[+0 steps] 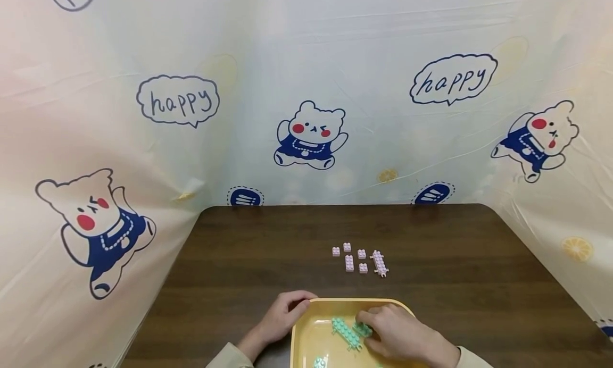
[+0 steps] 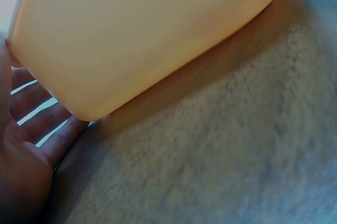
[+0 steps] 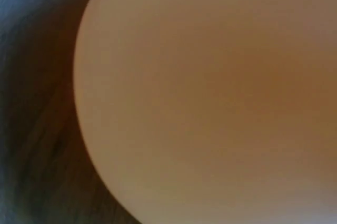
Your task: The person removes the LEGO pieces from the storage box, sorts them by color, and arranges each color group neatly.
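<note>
A yellow tray (image 1: pixel 301 336) sits at the near edge of the table, cut off by the bottom of the head view. My left hand (image 1: pixel 282 317) holds its far left corner; in the left wrist view the fingers (image 2: pixel 34 97) lie along the outside of the tray wall. Inside the tray, my right hand (image 1: pixel 399 331) pinches a green toy brick (image 1: pixel 362 329), partly hidden by the fingers. Just left of it lies a long green studded piece with small side pegs (image 1: pixel 346 333). Another small green brick (image 1: pixel 319 362) is at the tray's lower left.
Beyond the tray, several small pink bricks (image 1: pixel 349 263) lie on the dark wooden table (image 1: pixel 239 251), beside a long pink piece with pegs (image 1: pixel 379 263). A printed curtain (image 1: pixel 373 144) hangs around the table's back and sides.
</note>
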A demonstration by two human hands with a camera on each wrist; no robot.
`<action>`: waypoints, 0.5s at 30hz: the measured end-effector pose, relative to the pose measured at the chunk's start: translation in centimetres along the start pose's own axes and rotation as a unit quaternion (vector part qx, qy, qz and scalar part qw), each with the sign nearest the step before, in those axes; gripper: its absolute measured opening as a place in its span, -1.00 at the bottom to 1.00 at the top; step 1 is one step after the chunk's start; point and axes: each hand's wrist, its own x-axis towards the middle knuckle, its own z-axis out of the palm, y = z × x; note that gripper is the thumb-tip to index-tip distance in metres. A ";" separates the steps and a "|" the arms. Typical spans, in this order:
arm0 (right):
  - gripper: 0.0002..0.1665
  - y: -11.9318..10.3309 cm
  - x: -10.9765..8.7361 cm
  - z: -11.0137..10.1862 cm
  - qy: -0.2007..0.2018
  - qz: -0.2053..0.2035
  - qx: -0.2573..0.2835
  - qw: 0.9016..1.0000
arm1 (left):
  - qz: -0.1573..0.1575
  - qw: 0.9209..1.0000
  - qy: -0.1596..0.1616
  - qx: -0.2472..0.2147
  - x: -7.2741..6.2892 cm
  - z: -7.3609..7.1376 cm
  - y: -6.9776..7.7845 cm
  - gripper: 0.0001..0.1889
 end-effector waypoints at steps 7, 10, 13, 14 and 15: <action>-0.77 0.0 0.0 -0.9 0.018 -0.007 0.032 0.999 | -0.010 1.000 -0.006 -0.007 -0.1 -0.1 0.0 -0.74; -0.79 0.1 0.1 -2.1 0.013 -0.003 0.066 0.998 | -0.011 1.000 -0.007 -0.007 -0.1 -0.1 0.0 -0.73; -0.77 0.2 0.2 -3.4 0.001 0.016 0.095 0.995 | -0.009 1.000 -0.005 -0.003 0.0 -0.1 0.0 -0.72; -0.76 0.2 0.3 -3.8 -0.002 0.022 0.100 0.995 | -0.009 1.000 -0.004 -0.001 0.0 -0.1 0.0 -0.72; -0.76 0.2 0.4 -4.2 -0.003 0.025 0.104 0.994 | -0.008 1.000 -0.003 0.001 0.0 -0.1 0.0 -0.72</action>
